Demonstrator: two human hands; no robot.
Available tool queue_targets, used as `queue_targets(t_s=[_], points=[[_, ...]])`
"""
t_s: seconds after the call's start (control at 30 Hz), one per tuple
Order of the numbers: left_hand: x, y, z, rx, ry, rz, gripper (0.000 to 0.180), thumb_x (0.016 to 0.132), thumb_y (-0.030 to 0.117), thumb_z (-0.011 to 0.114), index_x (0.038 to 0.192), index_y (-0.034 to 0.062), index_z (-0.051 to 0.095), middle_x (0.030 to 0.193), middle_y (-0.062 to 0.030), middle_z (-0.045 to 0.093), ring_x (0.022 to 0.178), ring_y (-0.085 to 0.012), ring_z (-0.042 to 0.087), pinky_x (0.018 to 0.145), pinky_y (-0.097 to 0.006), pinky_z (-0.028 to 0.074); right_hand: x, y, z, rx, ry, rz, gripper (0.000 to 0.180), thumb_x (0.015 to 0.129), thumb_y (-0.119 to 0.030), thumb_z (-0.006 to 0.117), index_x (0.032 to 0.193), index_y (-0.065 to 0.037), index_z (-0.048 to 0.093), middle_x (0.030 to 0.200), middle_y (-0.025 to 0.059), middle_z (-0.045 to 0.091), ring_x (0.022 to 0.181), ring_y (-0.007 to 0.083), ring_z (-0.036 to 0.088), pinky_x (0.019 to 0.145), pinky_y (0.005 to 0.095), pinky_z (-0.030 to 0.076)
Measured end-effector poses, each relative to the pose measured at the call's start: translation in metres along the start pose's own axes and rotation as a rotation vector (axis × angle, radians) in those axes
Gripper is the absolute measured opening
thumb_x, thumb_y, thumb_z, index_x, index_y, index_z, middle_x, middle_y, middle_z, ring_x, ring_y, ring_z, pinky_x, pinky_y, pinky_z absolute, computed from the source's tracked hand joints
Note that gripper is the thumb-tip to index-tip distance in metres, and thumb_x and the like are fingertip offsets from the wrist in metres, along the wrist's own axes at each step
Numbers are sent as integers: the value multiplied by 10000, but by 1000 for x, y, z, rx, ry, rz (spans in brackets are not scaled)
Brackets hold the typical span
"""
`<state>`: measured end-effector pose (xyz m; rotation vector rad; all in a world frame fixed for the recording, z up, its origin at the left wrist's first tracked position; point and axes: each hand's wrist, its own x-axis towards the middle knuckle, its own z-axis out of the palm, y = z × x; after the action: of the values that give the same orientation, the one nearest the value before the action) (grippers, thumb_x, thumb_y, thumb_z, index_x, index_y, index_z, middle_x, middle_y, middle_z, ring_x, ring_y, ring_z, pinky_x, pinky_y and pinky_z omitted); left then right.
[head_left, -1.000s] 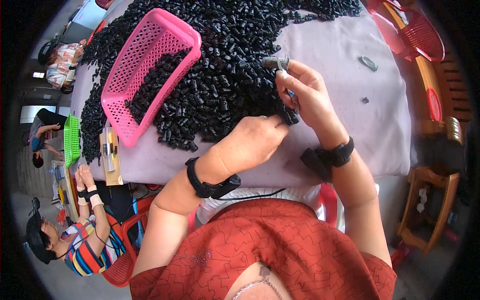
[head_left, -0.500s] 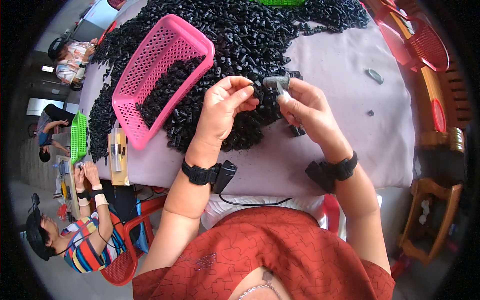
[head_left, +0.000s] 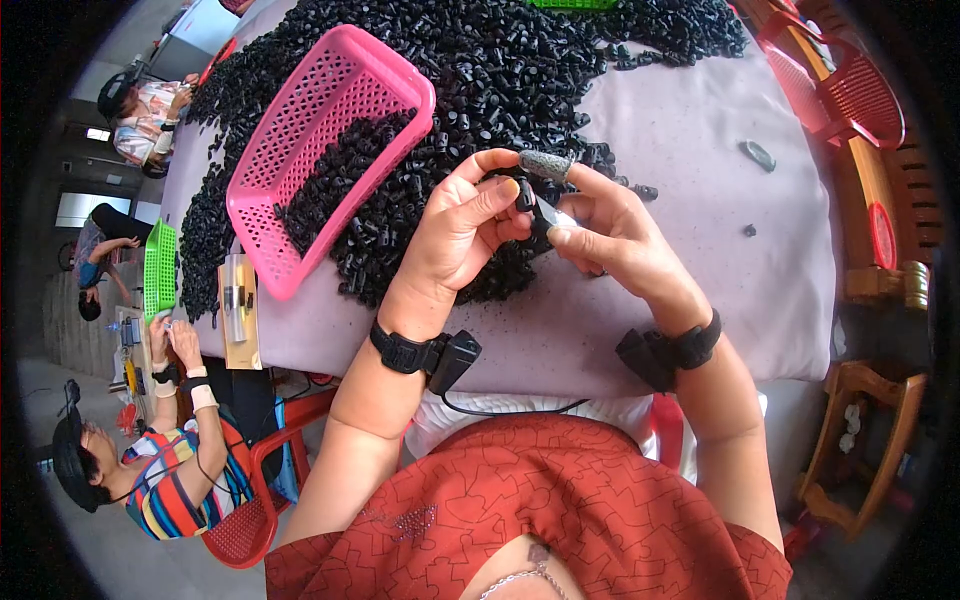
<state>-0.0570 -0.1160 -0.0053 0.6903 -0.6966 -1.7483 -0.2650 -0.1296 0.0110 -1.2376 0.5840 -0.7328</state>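
Note:
My left hand [head_left: 452, 232] pinches a small black cylindrical part [head_left: 525, 196] between thumb and forefinger. A small shiny blade [head_left: 549, 214] is gripped in my right hand [head_left: 622, 232], its edge right at the black part. Over my right forefinger sits a grey textured finger cot [head_left: 546, 164], reaching across to my left fingertips. Both hands are just above the near edge of a big pile of similar black parts [head_left: 500, 85]. Left of them, a pink perforated basket [head_left: 240, 215] lies tilted on the pile with black parts inside.
On the pale-covered table [head_left: 700, 150] lie a loose grey finger cot [head_left: 757, 154] and a tiny dark bit [head_left: 750, 230]. A yellowish tray [head_left: 240, 350] with small items is at the left edge. A co-worker in stripes [head_left: 190, 480] sits left; red chairs [head_left: 865, 100] stand right.
My hands have come together. The black part now shows in my left fingertips, and the blade in my right hand has swung down against it.

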Motion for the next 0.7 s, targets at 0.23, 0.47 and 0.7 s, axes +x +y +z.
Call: queue_targets(t_s=[0.23, 0.47, 0.7], points=[[-1, -3, 3, 38, -65, -41, 520, 886, 126, 684, 1329, 35, 427, 987, -59, 647, 788, -119, 646, 697, -246, 554, -1, -1, 1, 35, -86, 22, 617, 885, -220, 690, 1422, -70, 424, 764, -42, 555, 627, 24, 465, 521, 179, 373], [-1, -3, 1, 8, -132, -44, 509, 898, 132, 667, 1341, 35, 436, 1042, -71, 644, 787, -127, 653, 722, -247, 563, -1, -8, 2, 32, -68, 67, 504, 889, -206, 681, 1343, -72, 508, 766, -69, 553, 632, 6, 454, 520, 168, 354], [0, -6, 1, 15, -154, -51, 511, 894, 125, 668, 1345, 34, 446, 1025, -69, 650, 790, -119, 656, 705, -244, 569, -1, 2, -1, 87, -116, 44, 428, 893, -216, 673, 1279, -72, 557, 817, -70, 602, 631, -7, 448, 518, 155, 341]])
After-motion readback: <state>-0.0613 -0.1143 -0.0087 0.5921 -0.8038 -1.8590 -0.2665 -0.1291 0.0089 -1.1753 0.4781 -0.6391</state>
